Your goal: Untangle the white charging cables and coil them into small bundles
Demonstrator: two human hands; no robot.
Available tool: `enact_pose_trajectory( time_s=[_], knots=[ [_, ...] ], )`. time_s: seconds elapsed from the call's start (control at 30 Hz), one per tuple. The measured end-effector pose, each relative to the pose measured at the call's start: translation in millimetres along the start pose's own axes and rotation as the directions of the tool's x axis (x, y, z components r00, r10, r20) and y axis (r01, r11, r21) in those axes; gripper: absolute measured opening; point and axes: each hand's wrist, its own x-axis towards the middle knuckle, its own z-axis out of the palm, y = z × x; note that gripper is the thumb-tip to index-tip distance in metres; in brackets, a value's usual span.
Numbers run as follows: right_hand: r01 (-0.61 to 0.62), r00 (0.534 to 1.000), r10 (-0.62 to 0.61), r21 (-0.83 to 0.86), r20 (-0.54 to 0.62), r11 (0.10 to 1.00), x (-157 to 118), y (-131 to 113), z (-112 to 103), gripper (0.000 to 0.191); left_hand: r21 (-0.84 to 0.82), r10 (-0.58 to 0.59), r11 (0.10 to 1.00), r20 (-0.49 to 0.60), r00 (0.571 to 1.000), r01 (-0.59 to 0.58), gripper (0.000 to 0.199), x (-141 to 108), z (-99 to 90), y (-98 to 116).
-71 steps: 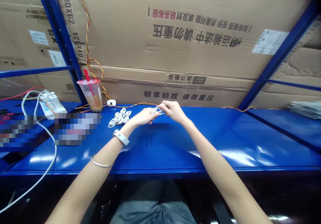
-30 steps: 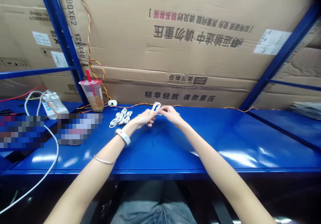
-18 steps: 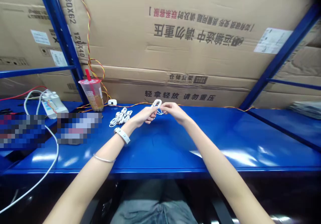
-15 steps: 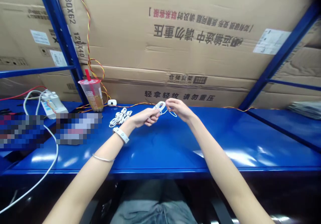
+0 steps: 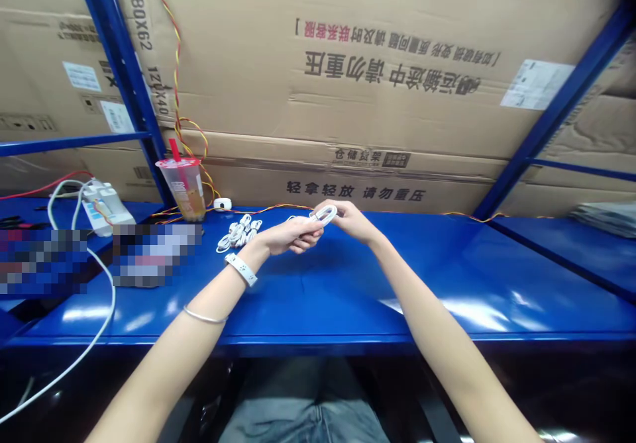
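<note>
A white cable (image 5: 325, 214), folded into a small looped bundle, is held above the blue shelf. My left hand (image 5: 295, 234) is closed around the near end of this bundle, thumb on top. Just behind it, my right hand (image 5: 346, 218) has its fingers curled in at the far side of the loops, pinching the cable; its fingertips are partly hidden by the bundle. Several bundled white cables (image 5: 239, 233) lie in a small heap on the shelf, left of my left hand.
On the blue shelf (image 5: 318, 304) stand a lidded drink cup (image 5: 183, 188) with a red straw and a small white case (image 5: 222, 203). A white power strip (image 5: 106, 208) sits at left. Cardboard boxes (image 5: 318, 112) form the back wall; blue posts (image 5: 536, 122) flank it.
My right hand has moved left, behind the bundle and closer to my left hand. The loose loop of cable that hung below the right fingers no longer shows.
</note>
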Motion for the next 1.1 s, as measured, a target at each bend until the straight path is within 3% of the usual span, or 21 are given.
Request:
enact_pose_trajectory(
  time_s=[0.17, 0.3, 0.53, 0.63, 0.7, 0.83, 0.97, 1.1],
  knots=[
    [-0.048, 0.992, 0.026, -0.185, -0.122, 0.981, 1.0, 1.4, 9.0, 0.018, 0.075, 0.13, 0.99, -0.207, 0.97, -0.117, 0.047, 4.2, -0.4, 0.0],
    [-0.029, 0.981, -0.033, -0.317, -0.189, 0.948, 2.4, 0.7, 18.0, 0.019, 0.096, 0.209, 0.977, -0.295, 0.932, -0.189, 0.047, 8.6, -1.3, -3.2],
    [-0.003, 0.985, -0.07, -0.422, -0.157, 0.906, 1.6, 1.0, 21.6, 0.018, 0.149, 0.269, 0.962, -0.364, 0.892, -0.23, 0.041, 15.5, -8.3, -12.3],
    [-0.002, 0.99, -0.061, -0.438, -0.129, 0.899, 1.2, 0.0, 18.9, 0.019, 0.286, 0.324, 0.934, -0.424, 0.846, -0.214, 0.038, 19.2, -11.1, -14.9],
    [-0.008, 0.992, -0.049, -0.447, -0.117, 0.894, 0.9, 0.2, 17.2, 0.019, 0.464, 0.412, 0.866, -0.449, 0.793, -0.187, 0.036, 20.9, -13.8, -16.2],
    [-0.029, 0.994, -0.02, -0.453, -0.104, 0.891, 0.4, 3.2, 18.3, 0.019, 0.766, 0.589, 0.636, -0.411, 0.696, -0.087, 0.021, 21.4, -20.5, -20.0],
    [-0.075, 0.991, 0.018, -0.428, -0.136, 0.901, 0.6, 3.4, 22.9, 0.021, 0.902, 0.631, 0.43, -0.328, 0.703, 0.035, 0.016, 20.8, -23.3, -22.5],
    [-0.117, 0.987, 0.05, -0.456, -0.156, 0.882, 2.2, 0.4, 25.1, 0.022, 0.931, 0.582, 0.309, -0.346, 0.736, 0.193, 0.02, 19.5, -19.0, -16.7]
  ],
)
